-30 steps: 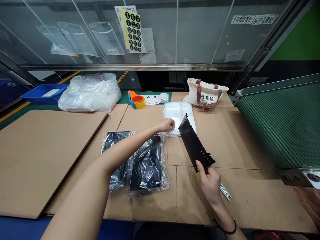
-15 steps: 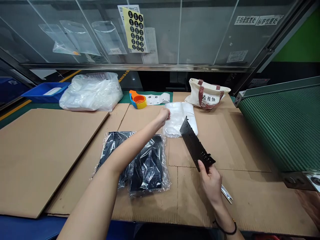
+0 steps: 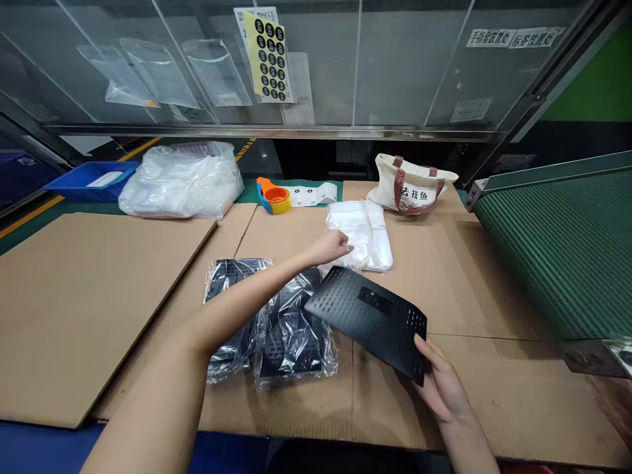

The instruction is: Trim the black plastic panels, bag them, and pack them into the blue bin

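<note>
My right fingers (image 3: 428, 350) hold black perforated panel (image 3: 355, 322) by its right end; panel tilted above surface (image 3: 474, 401), nearer me than stack of clear bags (image 3: 368, 227). Looks thin, light, fairly stiff; smooth face may slip, corners may bend. Best hold: end or long edges. My left fingers (image 3: 345, 249) curled at stack's near-left side; cannot tell whether gripping film.

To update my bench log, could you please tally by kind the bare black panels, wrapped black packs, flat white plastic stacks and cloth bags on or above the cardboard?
Bare black panel, in the right hand: 1
Wrapped black packs, visible: 2
Flat white plastic stack: 1
Cloth bag: 1
Total: 5
</note>
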A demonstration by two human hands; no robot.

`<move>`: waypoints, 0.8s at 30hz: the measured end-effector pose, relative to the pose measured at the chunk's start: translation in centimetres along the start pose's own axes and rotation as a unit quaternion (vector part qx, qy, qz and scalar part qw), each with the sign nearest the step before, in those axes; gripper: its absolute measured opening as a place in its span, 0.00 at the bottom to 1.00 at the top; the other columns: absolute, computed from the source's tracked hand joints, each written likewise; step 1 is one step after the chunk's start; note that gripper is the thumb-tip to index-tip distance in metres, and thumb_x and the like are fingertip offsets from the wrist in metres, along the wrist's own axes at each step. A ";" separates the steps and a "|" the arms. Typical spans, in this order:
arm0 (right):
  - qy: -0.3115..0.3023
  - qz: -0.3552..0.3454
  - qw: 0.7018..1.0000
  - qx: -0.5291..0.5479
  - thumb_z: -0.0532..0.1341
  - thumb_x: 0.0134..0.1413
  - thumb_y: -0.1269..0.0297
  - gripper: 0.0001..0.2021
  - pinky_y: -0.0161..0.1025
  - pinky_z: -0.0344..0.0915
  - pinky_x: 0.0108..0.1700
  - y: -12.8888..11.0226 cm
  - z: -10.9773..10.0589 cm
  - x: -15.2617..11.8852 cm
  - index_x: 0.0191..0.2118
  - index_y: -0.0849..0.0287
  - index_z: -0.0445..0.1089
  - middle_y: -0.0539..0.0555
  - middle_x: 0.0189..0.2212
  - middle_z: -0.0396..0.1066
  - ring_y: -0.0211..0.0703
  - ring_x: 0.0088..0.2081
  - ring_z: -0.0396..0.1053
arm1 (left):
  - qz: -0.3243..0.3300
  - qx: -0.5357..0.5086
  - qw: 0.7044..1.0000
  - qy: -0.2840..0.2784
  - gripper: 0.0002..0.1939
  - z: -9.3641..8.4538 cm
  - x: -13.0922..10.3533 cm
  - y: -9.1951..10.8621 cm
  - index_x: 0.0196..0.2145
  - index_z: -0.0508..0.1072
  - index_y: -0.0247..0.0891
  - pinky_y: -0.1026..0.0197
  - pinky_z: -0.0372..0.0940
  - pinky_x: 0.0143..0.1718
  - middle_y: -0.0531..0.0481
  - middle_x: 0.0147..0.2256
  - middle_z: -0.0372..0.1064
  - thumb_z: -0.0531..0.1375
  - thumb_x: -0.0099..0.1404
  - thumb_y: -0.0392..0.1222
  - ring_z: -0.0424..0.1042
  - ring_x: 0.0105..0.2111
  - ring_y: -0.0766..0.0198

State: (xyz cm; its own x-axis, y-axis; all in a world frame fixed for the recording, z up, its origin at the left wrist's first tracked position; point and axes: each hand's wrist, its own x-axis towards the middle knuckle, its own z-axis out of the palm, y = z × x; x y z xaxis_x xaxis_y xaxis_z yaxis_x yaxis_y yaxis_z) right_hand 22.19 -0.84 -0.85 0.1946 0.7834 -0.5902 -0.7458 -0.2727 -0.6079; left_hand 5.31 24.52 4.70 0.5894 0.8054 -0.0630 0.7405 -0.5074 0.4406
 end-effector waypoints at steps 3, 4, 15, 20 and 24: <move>0.046 -0.047 0.995 0.081 0.75 0.37 0.59 0.19 0.35 0.69 0.50 1.2 0.9 -0.2 0.40 0.55 0.77 0.52 0.43 0.78 0.41 0.45 0.75 | 0.021 0.058 0.998 -0.004 0.16 0.5 -0.6 1.1 0.21 0.68 0.35 0.62 0.55 0.27 0.49 0.21 0.67 0.55 0.65 0.43 0.66 0.25 0.62; 0.047 -0.057 0.992 0.098 0.74 0.38 0.60 0.19 0.33 0.70 0.49 1.6 1.3 -0.4 0.41 0.54 0.77 0.51 0.44 0.77 0.39 0.44 0.75 | 0.027 0.079 0.996 -0.003 0.14 0.7 -0.8 1.4 0.25 0.71 0.34 0.61 0.56 0.28 0.47 0.23 0.70 0.54 0.66 0.42 0.68 0.26 0.61; 0.055 -0.004 0.988 0.144 0.75 0.36 0.67 0.13 0.29 0.73 0.35 4.2 3.2 -1.3 0.32 0.55 0.76 0.49 0.38 0.79 0.35 0.34 0.76 | 0.160 0.223 0.962 0.003 0.15 3.3 -2.7 6.7 0.45 0.70 0.24 0.53 0.67 0.30 0.32 0.29 0.75 0.47 0.66 0.28 0.77 0.33 0.47; 0.069 -0.063 0.985 0.143 0.74 0.39 0.63 0.14 0.26 0.72 0.36 3.5 2.7 -0.8 0.36 0.53 0.76 0.46 0.37 0.79 0.33 0.34 0.75 | 0.195 0.232 0.953 0.025 0.17 3.9 -3.4 9.4 0.49 0.68 0.23 0.55 0.68 0.26 0.38 0.26 0.74 0.45 0.68 0.28 0.77 0.29 0.51; 0.030 -0.049 0.996 0.067 0.73 0.41 0.65 0.13 0.28 0.73 0.34 2.8 1.6 -0.2 0.37 0.54 0.76 0.49 0.37 0.79 0.35 0.32 0.76 | 0.246 0.242 0.937 0.054 0.17 4.3 -3.7 10.5 0.46 0.70 0.19 0.56 0.67 0.23 0.42 0.21 0.71 0.46 0.65 0.26 0.76 0.25 0.52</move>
State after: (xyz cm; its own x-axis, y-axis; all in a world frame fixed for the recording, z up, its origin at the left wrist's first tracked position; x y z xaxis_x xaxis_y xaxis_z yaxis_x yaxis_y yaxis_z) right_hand 19.00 -0.86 -1.55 0.3058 0.7664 -0.5649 -0.7984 -0.1168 -0.5907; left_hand 12.27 14.92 5.72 0.8808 0.4510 0.1442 0.4635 -0.8835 -0.0674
